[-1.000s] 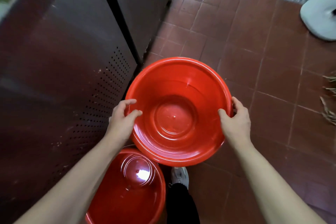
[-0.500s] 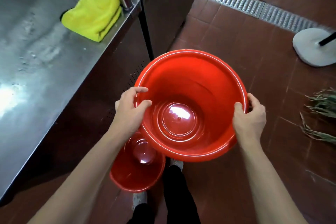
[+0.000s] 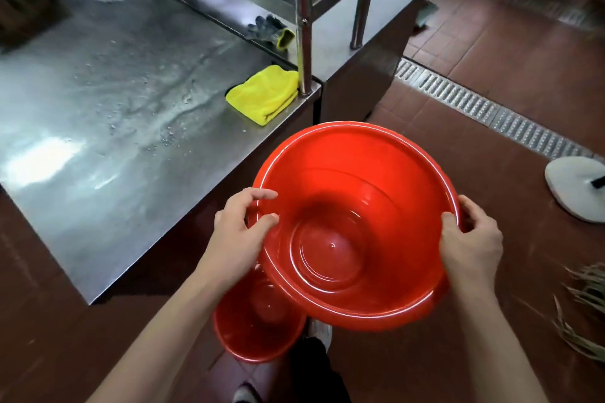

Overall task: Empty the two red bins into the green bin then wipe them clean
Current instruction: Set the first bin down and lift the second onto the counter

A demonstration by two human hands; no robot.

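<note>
**Hands on red basin, wiping cloth within reach**

Left hand [image 3: 240, 232]: curled over the near-left rim of the upper red basin [image 3: 357, 226], thumb inside the wall, fingers along the lip. Right hand [image 3: 471, 242]: gripping the opposite rim, thumb over the edge, fingers behind.

Upper red basin: held in the air above the tiled floor [image 3: 491, 52], just right of the steel table [image 3: 114, 114], mouth tilted toward the person. Interior looks empty; glossy, possibly wet.

Second red basin [image 3: 258, 327]: lower down beside the person's shoe [image 3: 322, 329], partly hidden by the first; appears empty too.

Yellow cloth [image 3: 265, 93]: folded at the table's near corner, against a steel post [image 3: 302, 20].

Green bin: not in view.

Handling, as judged: thin moulded plastic, light when empty, stiff at the rolled rim but likely to flex in the wall. The sheen suggests a slippery surface, so a two-sided rim hold like the present one is the secure one; for wiping, one hand should stay on the rim, or the basin be rested on the table.

Also present: floor drain grate [image 3: 484, 108], grey gloves [image 3: 268, 29], white stand base [image 3: 576, 186].
</note>
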